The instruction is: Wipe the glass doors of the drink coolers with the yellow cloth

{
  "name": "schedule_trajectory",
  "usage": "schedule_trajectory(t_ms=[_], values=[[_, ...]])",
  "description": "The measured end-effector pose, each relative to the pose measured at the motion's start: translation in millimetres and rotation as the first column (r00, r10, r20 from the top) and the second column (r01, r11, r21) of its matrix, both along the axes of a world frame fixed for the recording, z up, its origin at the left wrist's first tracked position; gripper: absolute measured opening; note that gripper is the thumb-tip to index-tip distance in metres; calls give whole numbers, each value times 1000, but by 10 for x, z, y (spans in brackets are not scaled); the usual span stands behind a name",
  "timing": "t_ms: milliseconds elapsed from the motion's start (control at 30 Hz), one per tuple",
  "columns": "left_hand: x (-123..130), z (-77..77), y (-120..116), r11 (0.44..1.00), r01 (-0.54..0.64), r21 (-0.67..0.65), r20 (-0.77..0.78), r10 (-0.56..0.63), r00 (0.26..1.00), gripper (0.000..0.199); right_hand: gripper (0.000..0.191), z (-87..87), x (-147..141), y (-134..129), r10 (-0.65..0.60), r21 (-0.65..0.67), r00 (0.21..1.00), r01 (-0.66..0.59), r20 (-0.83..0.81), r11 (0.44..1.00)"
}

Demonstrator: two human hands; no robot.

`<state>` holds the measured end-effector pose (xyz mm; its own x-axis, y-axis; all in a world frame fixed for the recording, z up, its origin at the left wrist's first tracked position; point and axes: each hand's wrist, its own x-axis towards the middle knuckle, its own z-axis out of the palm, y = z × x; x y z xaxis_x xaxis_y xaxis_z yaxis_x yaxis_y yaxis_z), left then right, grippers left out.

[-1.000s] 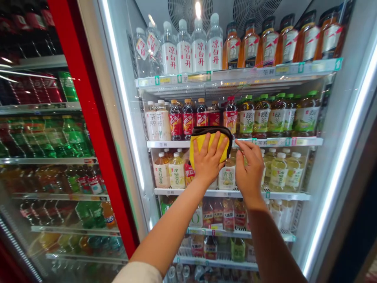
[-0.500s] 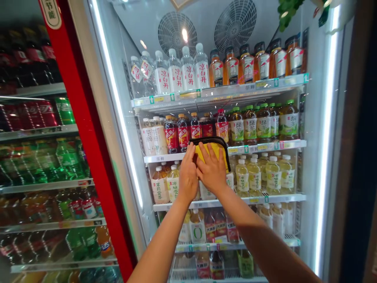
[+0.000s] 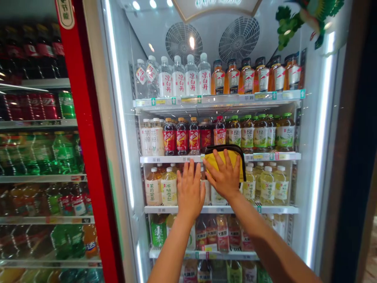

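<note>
My right hand (image 3: 224, 173) holds a yellow cleaning cloth (image 3: 239, 151) with a black edge flat against the glass front of a lit drinks fridge. Its fingers are spread over the cloth, palm toward the glass. To the left, my left hand (image 3: 191, 188) is open and bare, palm forward and fingers stretched upward. It is up at the glass, though whether the palm touches cannot be told. Behind the hands, pale drink bottles (image 3: 169, 188) stand on a middle shelf, partly hidden by my fingers and the cloth.
Above are shelves of clear water bottles (image 3: 191, 80), amber bottles (image 3: 247, 76) and green tea bottles (image 3: 260, 131). A red-framed fridge (image 3: 88, 165) full of drinks stands at the left. Bright light strips (image 3: 319, 157) run up both sides. Leaf and bird decorations (image 3: 312, 19) show at top right.
My right hand has slid the cloth to the right and slightly down. My left hand, close beside it before, is now lower and apart from it. The view has shifted a little.
</note>
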<state>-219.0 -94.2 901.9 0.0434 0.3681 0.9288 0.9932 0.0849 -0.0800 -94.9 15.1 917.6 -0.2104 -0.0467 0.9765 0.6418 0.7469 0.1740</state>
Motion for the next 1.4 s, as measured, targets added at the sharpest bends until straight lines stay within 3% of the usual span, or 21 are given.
schedule_trajectory(t_ms=[100,200,300,433,533,667,767,867,967,1033,1100,1200,1300,1400], values=[[124,31,54,1000,-18,-18,-11,18,1000,80,54,127,242,176,-15,-15,995,14,-101,1000],[205,13,84,1000,-26,-17,-27,26,999,79,63,-62,379,214,-38,-71,981,24,-191,997],[271,-1,111,1000,-26,-10,-36,25,999,78,63,-211,316,147,6,-79,995,-15,-104,997],[409,59,192,1000,-13,-8,-29,12,999,78,58,62,358,228,84,-14,995,-83,59,996],[536,91,274,1000,-3,8,-17,3,1000,79,58,182,637,407,42,13,999,-42,-21,999],[648,52,352,1000,11,5,-57,-11,998,80,62,-144,875,473,-81,-50,970,72,-229,996],[700,40,402,1000,9,-5,-73,-9,997,80,62,-262,820,427,-86,-35,987,82,-133,996],[775,82,468,1000,14,11,-74,-13,997,81,57,-40,844,500,-62,44,998,62,-13,997],[870,120,524,1000,23,14,-87,-21,996,81,61,140,1070,670,-99,29,992,101,-80,994],[923,116,545,1000,27,-13,-107,-28,994,81,67,56,1221,741,-158,-45,964,152,-215,987],[959,98,563,999,31,-41,-124,-36,992,80,73,-141,1281,745,-203,-106,931,179,-302,978],[1004,88,616,997,50,-59,-141,-58,988,77,69,-326,1242,692,-197,-85,955,182,-223,980],[1066,119,706,995,83,-62,-145,-91,985,74,58,-182,1278,722,-175,-7,981,175,-82,985],[1119,145,788,991,116,-72,-152,-126,980,73,57,-29,1473,850,-233,-43,967,230,-99,972]])
